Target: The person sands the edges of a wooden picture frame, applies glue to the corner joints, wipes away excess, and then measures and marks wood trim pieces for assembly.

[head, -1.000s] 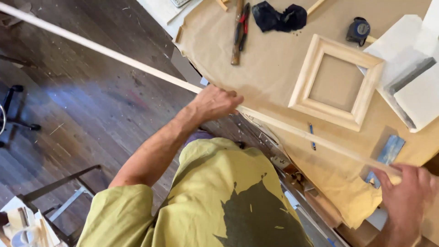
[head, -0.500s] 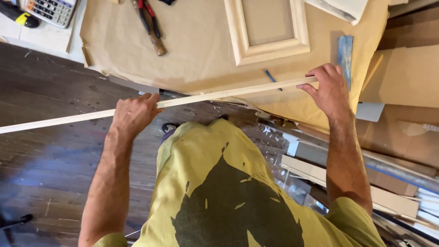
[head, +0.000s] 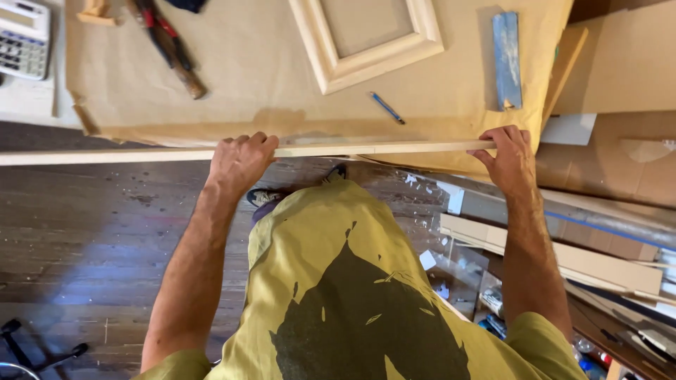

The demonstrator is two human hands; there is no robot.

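A long, thin strip of pale wood [head: 380, 148] runs level across the view along the front edge of a paper-covered table [head: 239, 77]. My left hand [head: 239, 163] grips the strip near its middle. My right hand [head: 508, 158] holds its right end at the table's corner. The strip's left part sticks out over the dark wooden floor past the frame edge. Above the strip lie a blue pencil [head: 387, 108] and a pale wooden picture frame [head: 366, 42].
On the table lie red-handled pliers [head: 172, 49], a blue sanding block [head: 507, 60], and a calculator [head: 24, 39] at the far left. Cardboard sheets and stacked wooden lengths [head: 584, 253] crowd the right. The floor [head: 91, 232] lies to the left.
The strip has swung from a slant to level along the table edge. Both hands kept their hold, and the view shifted so the table sits straight ahead.
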